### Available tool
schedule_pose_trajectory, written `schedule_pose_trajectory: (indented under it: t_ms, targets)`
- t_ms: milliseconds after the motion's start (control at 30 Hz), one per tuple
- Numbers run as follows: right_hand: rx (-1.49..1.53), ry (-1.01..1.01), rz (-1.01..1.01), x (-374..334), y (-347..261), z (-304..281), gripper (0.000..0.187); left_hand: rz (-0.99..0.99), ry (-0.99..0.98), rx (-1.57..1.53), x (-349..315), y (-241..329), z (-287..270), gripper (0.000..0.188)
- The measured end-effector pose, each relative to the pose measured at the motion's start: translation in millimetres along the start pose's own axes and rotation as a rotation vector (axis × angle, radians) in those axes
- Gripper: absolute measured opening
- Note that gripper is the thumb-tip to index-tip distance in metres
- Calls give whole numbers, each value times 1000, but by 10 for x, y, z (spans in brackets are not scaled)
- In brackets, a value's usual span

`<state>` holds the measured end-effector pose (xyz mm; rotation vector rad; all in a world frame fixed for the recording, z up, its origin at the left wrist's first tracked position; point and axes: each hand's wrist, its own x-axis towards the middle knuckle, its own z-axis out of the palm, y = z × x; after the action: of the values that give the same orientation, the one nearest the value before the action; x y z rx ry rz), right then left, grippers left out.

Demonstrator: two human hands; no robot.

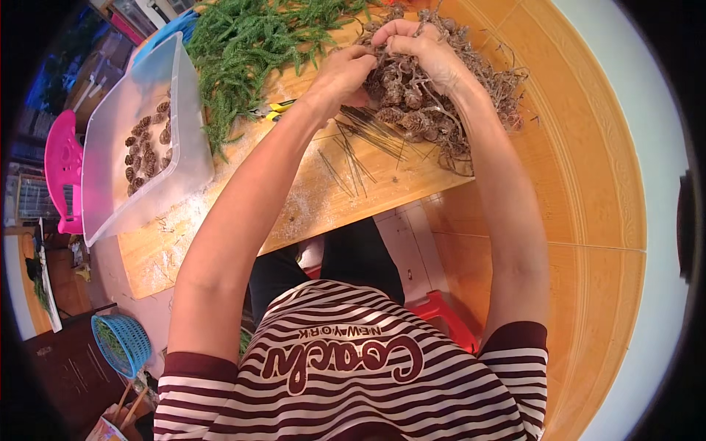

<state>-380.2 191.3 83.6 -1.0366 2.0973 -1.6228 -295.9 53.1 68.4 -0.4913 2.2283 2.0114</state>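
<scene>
At the far edge of the table, both my hands work in a heap of brown pine cones on dry twigs [412,99]. My left hand [344,76] is closed at the heap's left side, its fingertips against the cones; what they pinch is hidden. My right hand [428,55] reaches over the top with curled fingers, gripping a cone-bearing twig. Thin dark wires [371,136] lie loose on the table just nearer to me than the heap. Left of them, pliers with yellow and black handles [278,109] rest beside green artificial sprigs [246,55].
A clear plastic bin [195,140] with several loose pine cones stands on the wooden table [294,213] at left. Beyond it is a pink chair [62,165]. A blue basket [140,342] sits lower left, and a red stool [445,312] is under the table's near edge.
</scene>
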Motion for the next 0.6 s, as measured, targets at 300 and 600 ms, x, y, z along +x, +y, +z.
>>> schedule_pose_trajectory:
  t_ms: [300,600]
  targets:
    - [-109,13,8,-62,-12,7,21,5,-29,-90,54,-122,-111,31]
    - [-151,52,22,-30,-13,45,20,-26,-81,-128,106,-171,-106,21]
